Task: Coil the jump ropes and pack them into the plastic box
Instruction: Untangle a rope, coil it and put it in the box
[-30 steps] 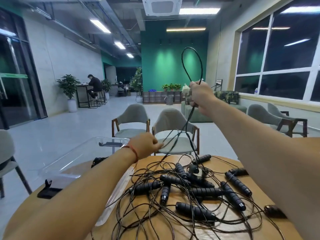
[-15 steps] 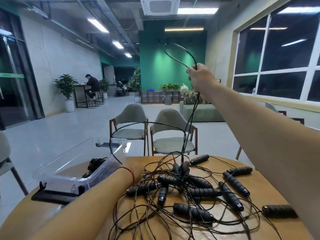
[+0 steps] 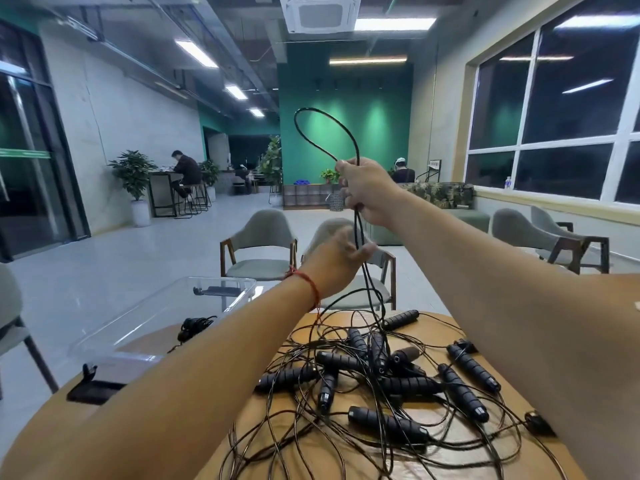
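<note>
The right hand [image 3: 367,192] is raised well above the table, fist clenched around a black cord [image 3: 358,233]. One loop of the cord stands up above the knuckles and two strands hang straight down from the fist. Just below, the left hand [image 3: 334,263] reaches in against those strands. It is motion-blurred, so I cannot tell whether its fingers grasp the cord or only touch it.

The strands drop into a tangled heap of jump ropes [image 3: 381,379] on the round wooden table [image 3: 433,318]. The black handles are bunched mid-table, and thin cords sprawl toward the near and right rims.

The clear plastic box [image 3: 156,317] sits open on the table's left side, apart from the heap, with one coiled rope [image 3: 194,325] inside. Two grey chairs [image 3: 258,237] stand close behind the far rim, with open floor beyond them.
</note>
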{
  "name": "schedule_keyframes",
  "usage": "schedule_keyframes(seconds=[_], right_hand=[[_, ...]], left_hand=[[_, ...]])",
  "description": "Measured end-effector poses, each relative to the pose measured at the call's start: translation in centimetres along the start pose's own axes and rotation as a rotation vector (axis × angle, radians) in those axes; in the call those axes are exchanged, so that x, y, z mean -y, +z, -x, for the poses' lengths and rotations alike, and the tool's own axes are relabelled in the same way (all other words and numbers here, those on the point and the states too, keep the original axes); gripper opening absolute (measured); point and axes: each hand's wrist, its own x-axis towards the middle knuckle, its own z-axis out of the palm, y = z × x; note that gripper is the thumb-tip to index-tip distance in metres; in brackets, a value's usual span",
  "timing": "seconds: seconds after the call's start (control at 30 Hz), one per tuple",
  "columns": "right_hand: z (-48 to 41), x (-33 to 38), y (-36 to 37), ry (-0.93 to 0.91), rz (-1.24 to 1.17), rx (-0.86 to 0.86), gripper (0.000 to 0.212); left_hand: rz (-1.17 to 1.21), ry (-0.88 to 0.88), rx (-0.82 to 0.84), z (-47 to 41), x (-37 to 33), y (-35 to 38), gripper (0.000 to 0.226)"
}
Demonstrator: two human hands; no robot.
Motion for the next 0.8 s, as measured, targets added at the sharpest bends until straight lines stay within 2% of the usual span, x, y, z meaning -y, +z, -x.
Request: schedule_keyframes(seconds=[0.07, 0.17, 0.27, 0.37, 0.4, 0.47, 0.53, 0.6, 0.67, 0.8], right_hand=[[0.1, -0.5, 0.1, 0.000, -0.050, 0.012, 0.014], [1.3, -1.7, -0.1, -0.005, -0.023, 0.067, 0.020], [3.1, -4.3, -0.4, 0.109, 0.111, 0.252, 0.055], [4.0, -7.5, -0.7, 0.203, -0.003, 0.384, 0.074], [4.0, -8.5, -1.0, 0.204, -0.054, 0.399, 0.075], [4.2, -9.4, -1.4, 0.191, -0.113, 0.435, 0.060], [4.4, -9.5, -1.6, 0.183, -0.055, 0.485, 0.045], [4.4, -9.0, -1.4, 0.165, 0.035, 0.489, 0.043], [4.2, -8.2, -0.7, 0.102, 0.106, 0.413, 0.036], [3.6, -5.9, 0.8, 0.000, 0.229, 0.151, 0.036]], left_hand=[[0.080, -0.070, 0.109, -0.4, 0.2, 0.2, 0.043], [0.300, -0.089, 0.077, -0.8, 0.0, -0.5, 0.042], [0.329, -0.103, -0.044, -1.6, -1.0, -1.9, 0.039], [0.448, -0.188, -0.116, -2.5, -1.3, -3.2, 0.035], [0.466, -0.180, -0.112, -2.7, -1.1, -3.8, 0.035], [0.381, -0.132, -0.146, -3.3, -0.6, -4.8, 0.037], [0.273, -0.069, -0.237, -3.8, -0.3, -5.8, 0.042], [0.198, -0.034, -0.282, -4.5, 0.0, -6.7, 0.044], [0.210, -0.059, -0.256, -4.7, -0.2, -7.1, 0.046], [0.436, -0.214, -0.124, -2.8, 0.2, -5.7, 0.054]])
